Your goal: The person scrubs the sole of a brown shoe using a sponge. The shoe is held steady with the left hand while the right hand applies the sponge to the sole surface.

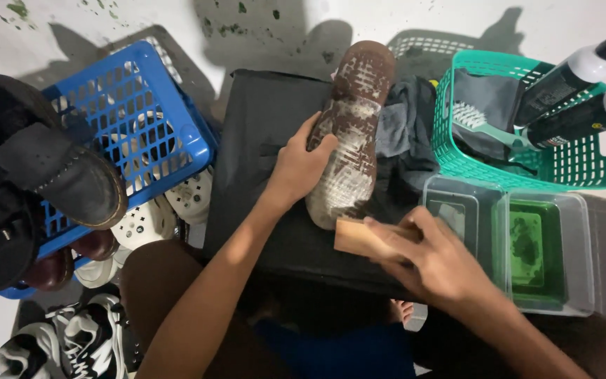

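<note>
A big black mat [261,133] lies on the floor in front of the person. On it sits a brown shoe [351,126], turned over so the sole faces up. The sole is wet and white with soap foam. It looks stiff and bumpy, and I think it is slippery right now, so it needs a firm hold. The shoe does not look heavy. The best place to grab it seems to be the side edge near the middle, where it is narrow.

The left hand [297,168] does just that. Its fingers curl over the left edge of the sole and press the shoe down on the mat.

The right hand [436,260] is closed around a small wooden brush [366,237]. The brush is hard and easy to grip. It sits just at the heel end of the shoe, near or touching it.

A blue basket [142,133] with shoes is on the left. A green basket [541,168] with two bottles [583,91] is on the right. In front of it is a clear tub [527,245] with green water.
</note>
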